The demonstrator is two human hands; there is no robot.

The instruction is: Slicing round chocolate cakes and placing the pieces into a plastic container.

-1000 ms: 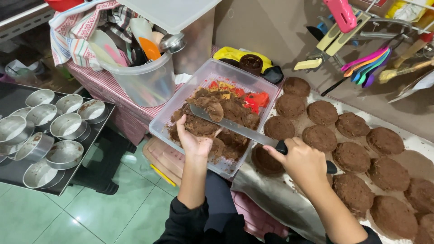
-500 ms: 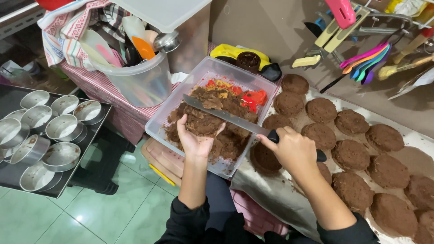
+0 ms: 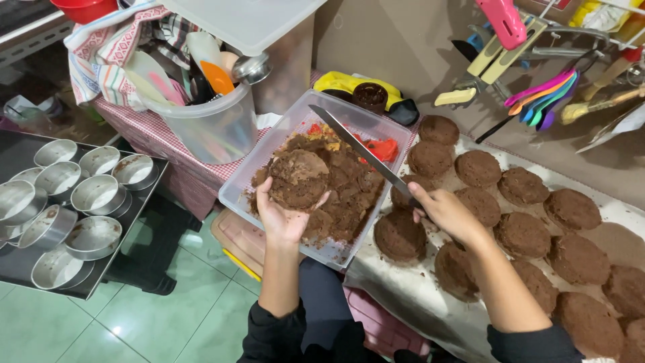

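Fingers [image 3: 316, 200] of the left hand [image 3: 285, 216] curl up around a round brown cake piece [image 3: 297, 178], cupping it from below over the clear plastic tub [image 3: 282, 131]. That tub holds a heap of brown cake scraps [image 3: 349, 191] with a few red bits [image 3: 384, 149] at its far side. The right hand [image 3: 449, 214] is clenched on the handle of a long knife [image 3: 356, 149], whose blade slants up and away over the tub, clear of the cake piece. Just right of the tub, round brown cakes [image 3: 524, 234] lie in rows on a foil-covered bench [image 3: 403, 296]. Left of the person, a dark tray [image 3: 13, 269] carries small round metal tins [image 3: 94, 195]. Behind the tub stands a plastic bucket [image 3: 215, 128] full of utensils, and coloured tools [image 3: 544, 97] hang on the wall.
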